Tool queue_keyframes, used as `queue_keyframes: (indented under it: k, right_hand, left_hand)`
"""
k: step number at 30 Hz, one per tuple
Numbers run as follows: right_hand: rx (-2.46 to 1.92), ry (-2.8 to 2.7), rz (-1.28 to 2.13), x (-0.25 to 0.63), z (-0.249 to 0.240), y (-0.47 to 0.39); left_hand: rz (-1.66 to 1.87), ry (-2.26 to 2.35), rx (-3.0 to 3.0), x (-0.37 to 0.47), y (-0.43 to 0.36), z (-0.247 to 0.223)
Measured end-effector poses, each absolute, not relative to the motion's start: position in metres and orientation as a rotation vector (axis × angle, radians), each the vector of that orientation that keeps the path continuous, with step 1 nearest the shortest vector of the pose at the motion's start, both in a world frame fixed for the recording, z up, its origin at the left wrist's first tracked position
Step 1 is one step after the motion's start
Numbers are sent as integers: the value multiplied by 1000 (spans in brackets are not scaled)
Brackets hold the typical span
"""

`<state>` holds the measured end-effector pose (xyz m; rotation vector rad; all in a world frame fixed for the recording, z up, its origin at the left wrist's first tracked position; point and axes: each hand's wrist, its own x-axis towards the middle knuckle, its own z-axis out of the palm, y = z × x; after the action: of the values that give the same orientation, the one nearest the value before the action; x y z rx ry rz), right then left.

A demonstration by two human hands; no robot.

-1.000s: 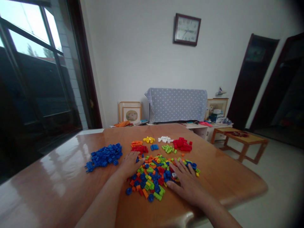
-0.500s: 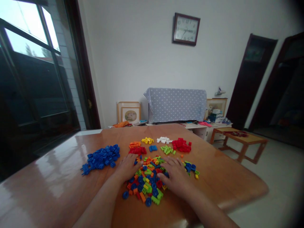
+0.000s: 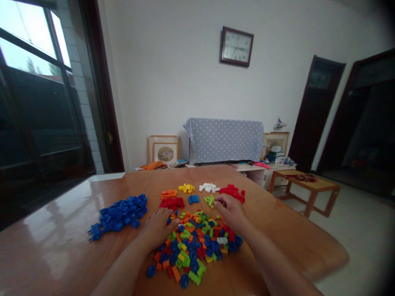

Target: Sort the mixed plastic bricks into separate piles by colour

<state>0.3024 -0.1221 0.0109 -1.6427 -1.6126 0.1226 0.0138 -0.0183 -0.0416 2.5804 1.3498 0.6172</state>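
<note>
Multicoloured bricks (image 3: 193, 246) lie heaped at lower centre, within our reach. Our left hand (image 3: 157, 226) rests unclenched at their left edge, perhaps hemming them in; our right hand (image 3: 231, 207), apart from it, curls beside lime-green pieces (image 3: 209, 201) (gripping or not, we cannot tell). Beyond, mid-frame, yellow pieces (image 3: 186, 188) and white pieces (image 3: 208, 188) lie separate, seemingly grouped by colour.

I see dimly by daylight from the window (image 3: 26, 51) at left; pale glare coats the bench (image 3: 58, 230), details look soft, edges stretch, and the upper-right corner darkens.
</note>
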Motion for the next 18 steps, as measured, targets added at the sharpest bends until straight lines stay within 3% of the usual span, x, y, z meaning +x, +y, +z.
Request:
queue_keyframes:
  k: [7, 18]
  right_hand:
    - [-1975, -1368, 86, 382, -4, -72]
    - [-2035, -1275, 52, 405, -42, -62]
  left_hand:
    - [616, 1328, 2599, 12, -17, -39]
    - [626, 1339, 2510, 12, -20, -37]
